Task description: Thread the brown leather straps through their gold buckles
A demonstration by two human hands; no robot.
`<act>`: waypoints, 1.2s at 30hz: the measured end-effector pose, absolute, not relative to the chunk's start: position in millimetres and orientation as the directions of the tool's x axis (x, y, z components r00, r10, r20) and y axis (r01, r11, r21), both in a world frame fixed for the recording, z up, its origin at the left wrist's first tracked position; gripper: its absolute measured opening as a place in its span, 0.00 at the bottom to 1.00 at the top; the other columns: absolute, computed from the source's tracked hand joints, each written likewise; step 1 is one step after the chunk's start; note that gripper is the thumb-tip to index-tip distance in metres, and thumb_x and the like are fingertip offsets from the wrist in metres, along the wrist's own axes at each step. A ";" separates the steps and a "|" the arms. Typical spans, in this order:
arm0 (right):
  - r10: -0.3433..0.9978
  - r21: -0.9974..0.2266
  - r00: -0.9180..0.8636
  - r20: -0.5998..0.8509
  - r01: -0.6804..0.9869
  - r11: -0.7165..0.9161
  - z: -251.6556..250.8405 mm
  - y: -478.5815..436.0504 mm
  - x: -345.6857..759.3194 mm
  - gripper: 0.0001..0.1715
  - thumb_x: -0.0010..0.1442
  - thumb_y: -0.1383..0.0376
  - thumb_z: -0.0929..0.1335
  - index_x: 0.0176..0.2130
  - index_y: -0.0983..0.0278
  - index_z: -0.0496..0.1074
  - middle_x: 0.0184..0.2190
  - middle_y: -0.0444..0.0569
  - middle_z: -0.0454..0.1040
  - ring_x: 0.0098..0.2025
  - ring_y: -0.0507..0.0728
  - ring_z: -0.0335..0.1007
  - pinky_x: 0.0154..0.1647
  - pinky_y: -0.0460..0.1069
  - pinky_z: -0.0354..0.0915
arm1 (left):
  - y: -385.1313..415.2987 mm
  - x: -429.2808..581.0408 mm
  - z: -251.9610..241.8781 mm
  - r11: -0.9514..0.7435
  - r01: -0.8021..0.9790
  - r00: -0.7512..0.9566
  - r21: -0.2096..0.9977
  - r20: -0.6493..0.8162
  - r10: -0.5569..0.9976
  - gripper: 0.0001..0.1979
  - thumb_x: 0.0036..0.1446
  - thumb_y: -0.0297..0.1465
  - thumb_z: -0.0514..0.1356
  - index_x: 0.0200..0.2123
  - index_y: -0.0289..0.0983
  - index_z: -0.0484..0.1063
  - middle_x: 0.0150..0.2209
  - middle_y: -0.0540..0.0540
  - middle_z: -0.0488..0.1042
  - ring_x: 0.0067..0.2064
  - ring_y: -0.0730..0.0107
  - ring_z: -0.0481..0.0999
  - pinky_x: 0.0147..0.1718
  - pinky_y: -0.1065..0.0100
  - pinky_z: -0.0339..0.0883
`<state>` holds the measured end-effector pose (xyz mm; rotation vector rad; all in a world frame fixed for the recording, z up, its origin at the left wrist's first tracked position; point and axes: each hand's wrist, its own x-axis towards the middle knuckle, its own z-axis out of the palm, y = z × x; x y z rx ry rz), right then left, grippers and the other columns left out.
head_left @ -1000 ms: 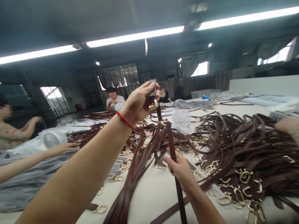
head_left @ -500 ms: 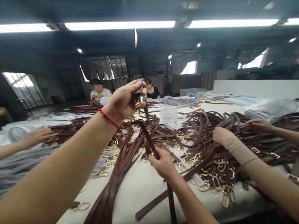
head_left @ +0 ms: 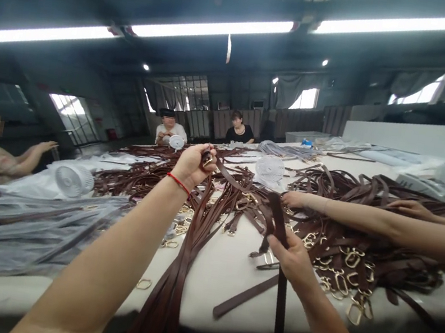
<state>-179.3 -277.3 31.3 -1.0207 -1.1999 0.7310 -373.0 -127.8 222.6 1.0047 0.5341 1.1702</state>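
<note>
Left hand [head_left: 192, 166], red string [head_left: 179, 184] at the wrist: fingers curled shut round the end of a brown leather strap [head_left: 227, 173], a small metal fitting [head_left: 207, 159] showing at the top of the fist. Exact pinch hidden by the fingers. Right hand [head_left: 290, 263]: fingers wrapped round a strap length [head_left: 279, 307], thumb side up, the strap rising above the fist and hanging below it. Cannot tell whether the hands share one strap. Both lie over the white table [head_left: 221, 297], among loose straps; a long bundle [head_left: 162, 310] runs over the near edge. Heap of straps [head_left: 360, 263] with gold rings [head_left: 354, 261] to the right, a co-worker's hands [head_left: 296, 200] reaching in, fingers spread. Judged: leather looks soft and limp, light singly, heavier in bundles. Smooth finish may slide through a loose grip. Best held at the fitting end or by a firm wrap mid-length, since free ends will likely swing. Rings may snag neighbouring straps. Fan [head_left: 269, 171] stands among the straps farther along.
</note>
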 end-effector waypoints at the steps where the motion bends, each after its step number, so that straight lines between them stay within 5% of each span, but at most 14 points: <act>1: 0.900 -0.931 0.268 0.344 -0.026 0.364 29.3 -273.8 -176.9 0.15 0.55 0.57 0.70 0.37 0.65 0.71 0.21 0.41 0.61 0.23 0.50 0.54 0.22 0.45 0.51 | -127.6 -378.2 218.8 0.055 -0.521 0.339 0.852 0.147 0.929 0.10 0.58 0.22 0.49 0.25 0.34 0.60 0.18 0.53 0.59 0.15 0.81 0.54 0.11 0.79 0.44; 5: 0.930 -0.922 0.297 0.218 -0.251 0.296 25.8 -266.0 -173.5 0.21 0.51 0.55 0.72 0.40 0.65 0.68 0.18 0.36 0.55 0.18 0.47 0.44 0.18 0.44 0.41 | -138.4 -394.0 200.7 0.133 -0.534 0.462 0.835 0.156 0.873 0.10 0.57 0.23 0.48 0.24 0.35 0.60 0.17 0.55 0.55 0.14 0.81 0.51 0.11 0.79 0.44; 9: 0.958 -0.961 0.207 0.197 -0.151 0.230 24.7 -265.9 -174.3 0.21 0.52 0.56 0.71 0.42 0.67 0.69 0.19 0.38 0.57 0.20 0.47 0.49 0.20 0.44 0.45 | -164.8 -399.0 186.3 0.241 -0.373 0.676 0.896 0.085 0.732 0.08 0.58 0.26 0.52 0.26 0.35 0.63 0.17 0.54 0.54 0.15 0.79 0.52 0.11 0.78 0.45; 20: 0.965 -0.865 0.206 0.164 -0.440 0.241 22.7 -273.1 -166.7 0.16 0.50 0.59 0.73 0.36 0.65 0.68 0.18 0.36 0.55 0.18 0.44 0.41 0.18 0.43 0.38 | -166.8 -432.5 156.7 0.229 -0.545 0.552 0.807 0.139 0.822 0.09 0.57 0.26 0.55 0.25 0.37 0.60 0.16 0.56 0.52 0.15 0.79 0.51 0.11 0.77 0.45; 26: 0.975 -0.933 0.070 0.211 -0.282 0.222 21.0 -279.1 -183.2 0.20 0.54 0.56 0.72 0.41 0.66 0.68 0.18 0.36 0.55 0.19 0.46 0.46 0.19 0.44 0.41 | -185.0 -393.7 86.7 0.260 -0.162 0.627 0.952 -0.104 0.772 0.15 0.50 0.33 0.67 0.23 0.36 0.63 0.18 0.54 0.61 0.18 0.81 0.57 0.15 0.77 0.50; 30: 0.975 -0.955 0.035 0.221 -0.196 0.224 28.5 -288.8 -189.2 0.21 0.53 0.54 0.72 0.41 0.65 0.70 0.19 0.37 0.56 0.20 0.47 0.48 0.21 0.44 0.44 | -196.3 -357.9 59.2 0.213 -0.197 0.555 0.957 -0.071 0.829 0.17 0.43 0.38 0.71 0.33 0.38 0.68 0.23 0.52 0.67 0.22 0.78 0.65 0.20 0.76 0.56; 36: 0.965 -0.942 -0.007 0.261 -0.221 0.253 23.1 -296.9 -186.0 0.17 0.56 0.57 0.71 0.41 0.65 0.70 0.20 0.38 0.56 0.21 0.47 0.47 0.21 0.45 0.44 | -207.9 -325.3 32.2 0.286 -0.189 0.585 0.939 -0.126 0.801 0.19 0.45 0.43 0.69 0.27 0.35 0.67 0.23 0.49 0.67 0.20 0.79 0.63 0.18 0.74 0.54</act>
